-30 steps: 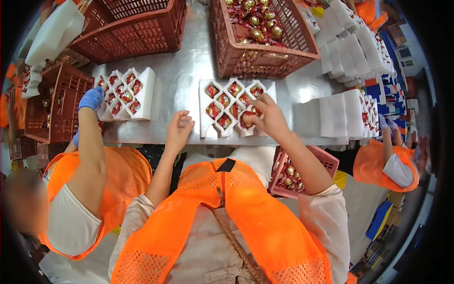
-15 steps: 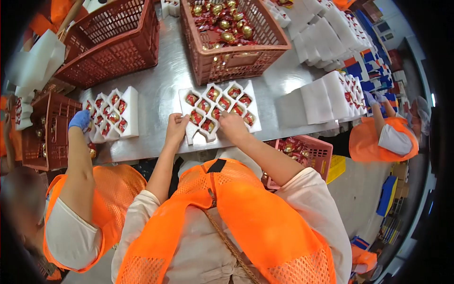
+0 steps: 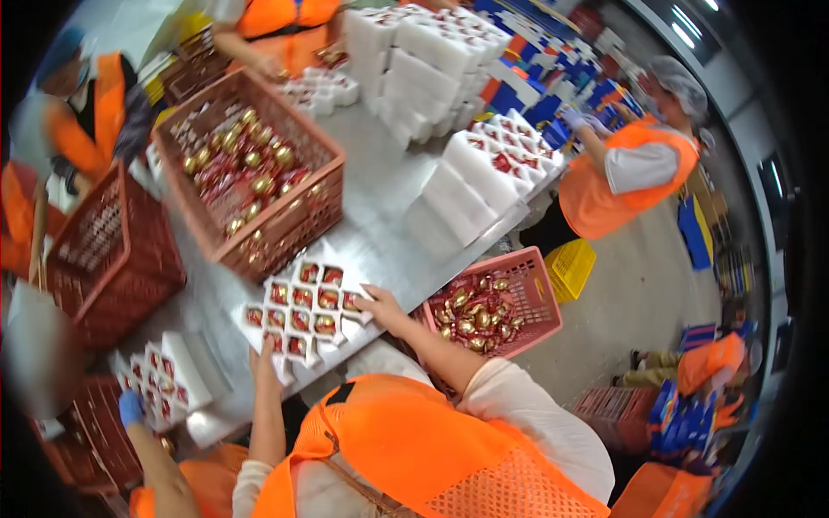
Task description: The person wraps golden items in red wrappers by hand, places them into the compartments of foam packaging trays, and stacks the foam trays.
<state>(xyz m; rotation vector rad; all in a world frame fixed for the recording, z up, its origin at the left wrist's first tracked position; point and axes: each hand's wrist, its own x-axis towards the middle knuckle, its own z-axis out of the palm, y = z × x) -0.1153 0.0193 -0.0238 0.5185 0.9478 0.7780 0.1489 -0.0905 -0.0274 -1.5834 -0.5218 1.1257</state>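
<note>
A white foam tray [image 3: 321,258] lies on the metal table near its front edge, its diamond-shaped cells holding several balls [image 3: 300,299] in red and gold wrapping. My left hand [image 3: 262,358] grips the near left side of the tray, fingers partly hidden against the foam. At the right side, my right hand [image 3: 382,308] has its fingers closed on the tray's edge. Just beyond the tray stands a reddish-brown crate [image 3: 298,214] with many more wrapped balls.
Stacked foam trays [image 3: 462,192] stand at the table's right edge, with a taller stack [image 3: 414,91] behind. A pink crate [image 3: 546,324] of wrapped balls is below, near a yellow crate [image 3: 570,269]. At left, a co-worker's blue-gloved hand [image 3: 131,407] touches another filled tray [image 3: 192,369].
The view has turned to the right. My right hand has moved from above the cells to the tray's right edge; my left hand stays at the left side.
</note>
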